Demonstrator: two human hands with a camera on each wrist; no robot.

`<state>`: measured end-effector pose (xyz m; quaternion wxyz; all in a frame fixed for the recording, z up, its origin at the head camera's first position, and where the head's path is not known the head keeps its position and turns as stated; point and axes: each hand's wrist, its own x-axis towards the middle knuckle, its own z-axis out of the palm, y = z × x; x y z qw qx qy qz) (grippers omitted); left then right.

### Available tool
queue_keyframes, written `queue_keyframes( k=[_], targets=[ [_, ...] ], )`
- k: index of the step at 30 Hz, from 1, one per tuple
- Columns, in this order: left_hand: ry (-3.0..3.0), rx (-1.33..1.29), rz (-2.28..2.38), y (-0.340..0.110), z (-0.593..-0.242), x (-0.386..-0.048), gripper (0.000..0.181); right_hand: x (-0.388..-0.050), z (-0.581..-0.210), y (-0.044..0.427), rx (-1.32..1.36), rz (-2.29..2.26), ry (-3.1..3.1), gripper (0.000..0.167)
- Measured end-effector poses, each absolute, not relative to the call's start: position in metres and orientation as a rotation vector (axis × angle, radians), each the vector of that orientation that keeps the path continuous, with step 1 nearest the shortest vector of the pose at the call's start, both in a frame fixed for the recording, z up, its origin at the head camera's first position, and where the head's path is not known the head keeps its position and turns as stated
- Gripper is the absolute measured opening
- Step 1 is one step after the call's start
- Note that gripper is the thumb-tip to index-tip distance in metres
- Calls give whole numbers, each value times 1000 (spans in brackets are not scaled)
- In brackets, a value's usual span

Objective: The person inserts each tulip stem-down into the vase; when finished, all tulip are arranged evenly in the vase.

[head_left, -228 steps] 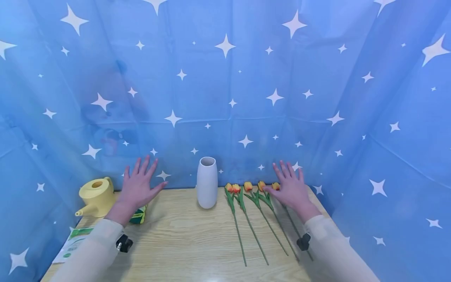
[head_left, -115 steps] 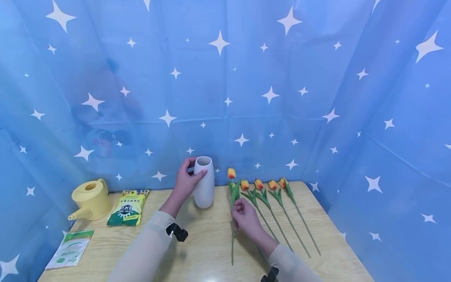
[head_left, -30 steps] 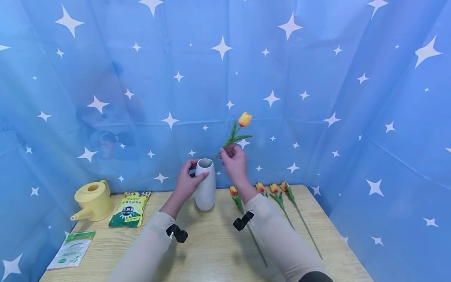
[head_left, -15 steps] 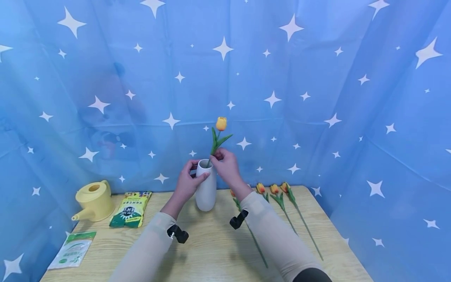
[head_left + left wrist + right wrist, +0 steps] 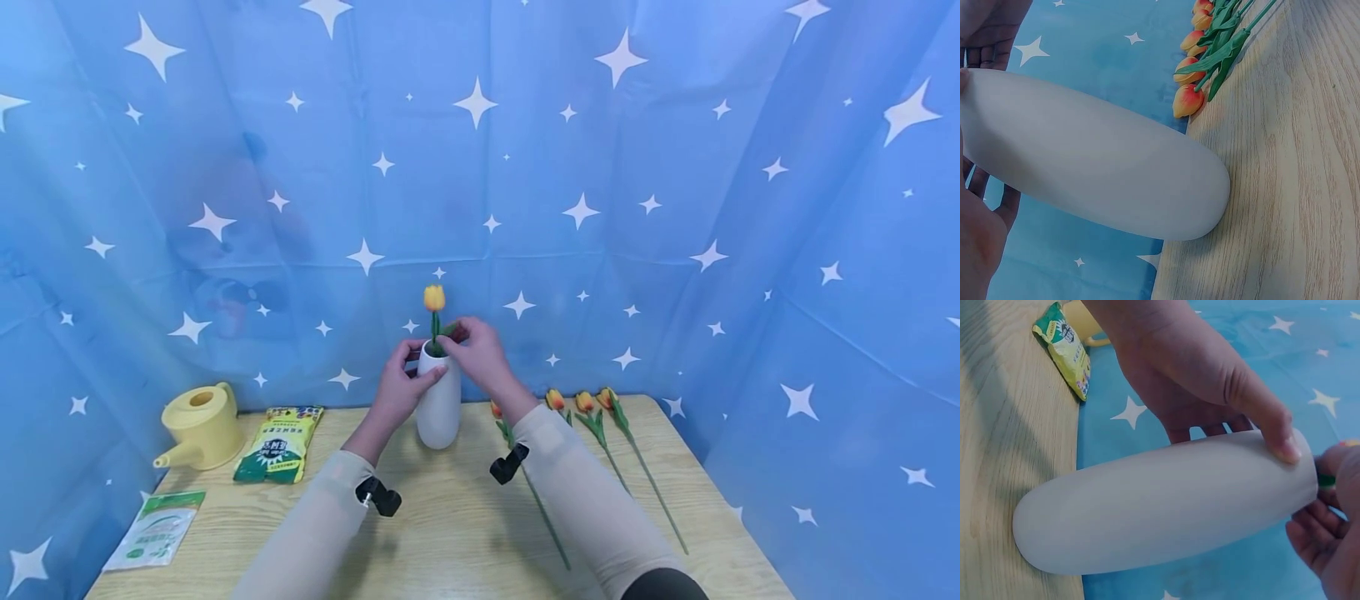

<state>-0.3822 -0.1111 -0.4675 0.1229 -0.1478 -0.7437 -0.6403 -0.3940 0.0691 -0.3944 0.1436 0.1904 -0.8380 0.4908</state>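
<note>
White and smooth-sided, a tall rounded vase (image 5: 438, 408) stands on a pale wood-grain table (image 5: 442, 525) as a person's left hand (image 5: 397, 387) grips its upper part, thumb on the near side just below the rim and fingers round the far side. From that hand the body of the vase lies at 4 o'clock and its mouth at 2 o'clock. The person's right hand (image 5: 476, 354), at 3 o'clock from the mouth, pinches a single yellow-orange tulip with green leaves (image 5: 434, 298) between thumb and fingers, low among the leaves. The flower stands upright, its stem down inside the vase, its leaves at the rim and its bloom at 11 o'clock from the right hand, directly above the opening. Both arms wear pale long sleeves (image 5: 307, 521), each with a small black device (image 5: 509, 463) near the cuff. At 3 to 4 o'clock from the vase, more orange-and-red tulips with long green stems (image 5: 584, 402) lie side by side on the table, partly hidden by the right forearm. Well apart from the vase at 9 o'clock sits a pale yellow watering can (image 5: 202, 425); just beside it lies a glossy yellow-and-green printed bag (image 5: 277, 446), and at 8 o'clock a flat white-and-green packet (image 5: 155, 531). Blue cloth printed with white stars (image 5: 525, 183) hangs at 12 o'clock, behind the table
</note>
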Motion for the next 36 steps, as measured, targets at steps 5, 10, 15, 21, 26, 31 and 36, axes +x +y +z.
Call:
queue_keyframes(
  k=[5,10,15,21,26,31,36],
  targets=[
    [-2168,-441,-1885,-112,-468,-381,56,-390,-398,71,520,1463,-2433,21],
    [-2155,-448,-1889,-113,-468,-382,53,-389,-401,73,520,1486,-2425,22],
    [-2173,-431,-1884,-113,-468,-382,55,-388,-401,78,496,1527,-2411,18],
    [-2173,-424,-1892,-113,-468,-381,57,-384,-408,89,449,1586,-2362,24],
    [-2174,-422,-1879,-111,-466,-380,56,-375,-418,104,418,1638,-2320,26],
    [-2185,-400,-1872,-110,-466,-379,53,-361,-428,122,398,1614,-2347,22],
    [-2202,-375,-1876,-110,-465,-378,52,-346,-442,143,371,1574,-2395,19]
  ],
)
